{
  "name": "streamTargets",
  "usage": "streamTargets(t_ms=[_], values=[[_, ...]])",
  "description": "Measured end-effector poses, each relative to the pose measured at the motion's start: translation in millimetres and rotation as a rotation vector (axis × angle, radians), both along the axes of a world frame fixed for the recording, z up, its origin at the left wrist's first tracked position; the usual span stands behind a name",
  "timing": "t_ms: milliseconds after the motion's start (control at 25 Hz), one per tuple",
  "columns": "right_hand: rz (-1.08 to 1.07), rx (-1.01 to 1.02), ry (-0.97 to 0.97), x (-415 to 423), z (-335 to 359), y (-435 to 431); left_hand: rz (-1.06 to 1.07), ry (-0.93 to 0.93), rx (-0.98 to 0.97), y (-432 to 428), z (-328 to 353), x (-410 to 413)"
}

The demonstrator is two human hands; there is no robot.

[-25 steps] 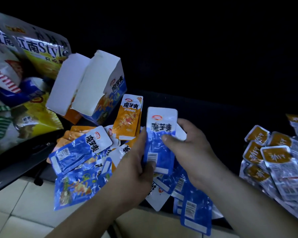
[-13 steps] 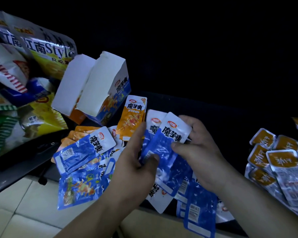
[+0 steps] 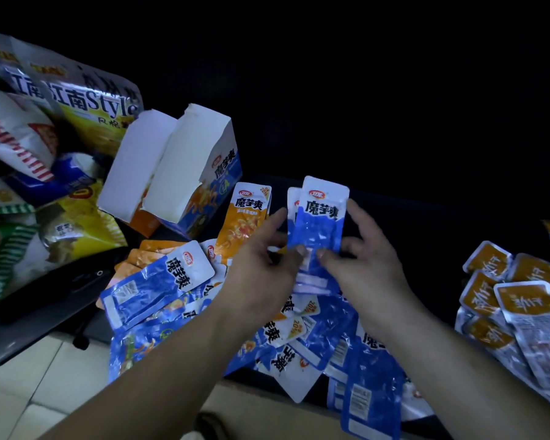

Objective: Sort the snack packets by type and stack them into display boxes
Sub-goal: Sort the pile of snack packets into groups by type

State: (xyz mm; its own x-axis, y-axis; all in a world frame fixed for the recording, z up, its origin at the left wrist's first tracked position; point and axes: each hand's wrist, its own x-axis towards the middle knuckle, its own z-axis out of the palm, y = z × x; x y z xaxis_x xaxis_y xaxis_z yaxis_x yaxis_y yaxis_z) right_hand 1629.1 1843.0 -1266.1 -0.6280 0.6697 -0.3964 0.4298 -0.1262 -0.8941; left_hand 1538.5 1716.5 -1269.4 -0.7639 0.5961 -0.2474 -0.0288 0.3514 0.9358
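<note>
Both hands hold a small stack of blue snack packets (image 3: 319, 230) upright over the dark table. My left hand (image 3: 261, 268) grips the stack's left edge and my right hand (image 3: 359, 265) grips its right edge and bottom. A second blue packet peeks out behind the front one. Below and around my hands lies a loose heap of blue packets (image 3: 159, 281). An orange packet (image 3: 245, 220) stands just left of the held stack. Two open display boxes (image 3: 188, 166) lean at the back left, one blue-sided, one orange-sided.
Large chip bags (image 3: 77, 100) pile up at the far left. A heap of brown-labelled clear packets (image 3: 521, 300) lies at the right. A dark flat object (image 3: 45, 300) rests at the table's left front edge, with pale floor tiles (image 3: 38, 385) below.
The blue packet that my right hand held tilted has been turned upright and squared against the packet in my left hand. Both hands have risen slightly.
</note>
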Motion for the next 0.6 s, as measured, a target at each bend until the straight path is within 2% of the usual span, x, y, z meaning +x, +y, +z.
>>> streamTargets(t_ms=[120, 240, 400, 520, 600], values=[[-0.079, -0.002, -0.057, -23.8, -12.1, 12.9, 0.093, 0.175, -0.131, -17.4, -7.0, -5.7], [-0.047, 0.089, -0.081, -44.3, -20.5, 13.4, 0.026, 0.289, -0.164, -40.6, -14.2, 1.9], [0.154, 0.517, -0.325, -32.3, -9.6, 24.5, -0.075, 0.536, -0.241, -58.1, -24.0, 10.1], [0.276, 0.447, -0.271, 8.4, 5.9, 43.3, -0.209, 0.619, -0.229, -60.4, -28.2, 36.8], [0.381, 0.452, -0.381, 43.5, 15.1, 47.7, -0.34, 0.687, -0.239, -52.7, -29.8, 58.9]])
